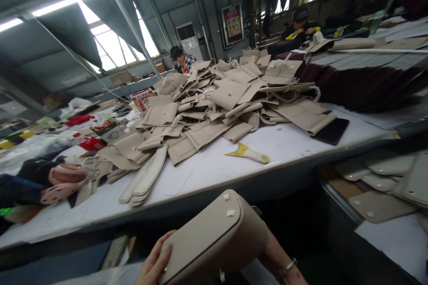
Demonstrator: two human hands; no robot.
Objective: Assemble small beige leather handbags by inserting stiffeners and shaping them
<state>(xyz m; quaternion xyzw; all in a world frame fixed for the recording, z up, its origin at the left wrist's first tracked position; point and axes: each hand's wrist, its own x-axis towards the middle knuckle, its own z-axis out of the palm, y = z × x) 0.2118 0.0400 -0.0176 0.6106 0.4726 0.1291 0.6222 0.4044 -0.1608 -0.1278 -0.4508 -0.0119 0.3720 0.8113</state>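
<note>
A beige handbag [207, 236] with a curved flap is tilted in front of me, below the table edge. Two small white squares of film [228, 205] sit near the flap's far end. My left hand [157, 256] grips the bag's near left end, thumb on the flap. From the right, my right hand's wrist [276, 254], wearing a metal bracelet [290, 266], reaches behind the bag; those fingers are hidden. On the table beyond lies a large heap of beige bag pieces [227, 93]. Several pale strap-like flaps [147, 178] are stacked at its near left.
A yellow-handled tool [247, 153] and a black phone-like slab [331, 131] lie near the white table's [214, 164] front edge. A pink fan [65, 180] stands left. Flap pieces [381, 205] cover a surface at right. Two people [183, 59] work farther back.
</note>
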